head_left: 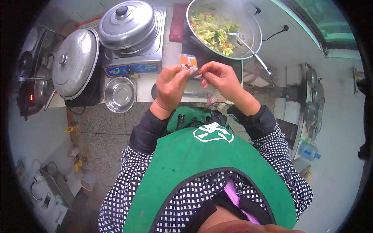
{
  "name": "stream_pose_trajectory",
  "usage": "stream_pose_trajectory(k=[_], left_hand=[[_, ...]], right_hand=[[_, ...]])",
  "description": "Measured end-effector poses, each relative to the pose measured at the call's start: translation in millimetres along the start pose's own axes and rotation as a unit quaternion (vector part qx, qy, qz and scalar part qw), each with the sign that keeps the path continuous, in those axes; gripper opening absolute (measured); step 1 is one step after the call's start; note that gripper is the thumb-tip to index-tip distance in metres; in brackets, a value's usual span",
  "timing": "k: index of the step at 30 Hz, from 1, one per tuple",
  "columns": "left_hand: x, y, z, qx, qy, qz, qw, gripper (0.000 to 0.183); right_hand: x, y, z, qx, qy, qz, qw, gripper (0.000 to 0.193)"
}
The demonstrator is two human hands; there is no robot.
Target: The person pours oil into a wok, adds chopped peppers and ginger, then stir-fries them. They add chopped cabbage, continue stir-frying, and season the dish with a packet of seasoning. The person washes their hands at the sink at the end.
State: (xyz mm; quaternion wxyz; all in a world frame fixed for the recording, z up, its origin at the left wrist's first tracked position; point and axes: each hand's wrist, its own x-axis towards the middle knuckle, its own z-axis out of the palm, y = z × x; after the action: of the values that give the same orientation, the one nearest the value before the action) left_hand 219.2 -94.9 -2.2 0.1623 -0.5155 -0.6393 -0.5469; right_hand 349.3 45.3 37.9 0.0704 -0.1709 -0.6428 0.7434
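Over the counter's front edge, I hold a small orange-and-clear plastic packet (188, 61) in front of my apron. My left hand (170, 86) is closed around its left side. The fingers of my right hand (222, 79) pinch its lower right edge. Just beyond is a wide metal wok (253, 26) with chopped green vegetables (210, 29) and orange pieces, faintly steaming. A metal spatula (248, 46) rests in it, its handle sticking out over the near right rim. Below my hands, a long-handled utensil (197, 94) lies on the counter, partly hidden.
To the left, a lidded pot (127, 24) stands on a gas stove (133, 66), beside a big lidded pot (75, 62). A steel bowl (119, 94) sits at the counter's front edge. Shelves with pans (312, 110) and a blue water jug (309, 150) are at right.
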Motion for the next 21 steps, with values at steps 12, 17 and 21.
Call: stream_pose_trajectory(k=[12,17,21], left_hand=[[-26,-11,0,-0.025,-0.002,-0.148,0.989,0.017],[-28,-16,-14,-0.007,0.016,-0.167,0.986,0.017],[-30,-17,-27,-0.004,0.044,-0.183,0.982,0.017]], right_hand=[[27,38,27,0.042,0.073,-0.034,0.996,0.013],[36,36,46,-0.014,0.068,-0.06,0.996,0.014],[40,34,64,-0.212,0.081,-0.204,0.952,0.018]])
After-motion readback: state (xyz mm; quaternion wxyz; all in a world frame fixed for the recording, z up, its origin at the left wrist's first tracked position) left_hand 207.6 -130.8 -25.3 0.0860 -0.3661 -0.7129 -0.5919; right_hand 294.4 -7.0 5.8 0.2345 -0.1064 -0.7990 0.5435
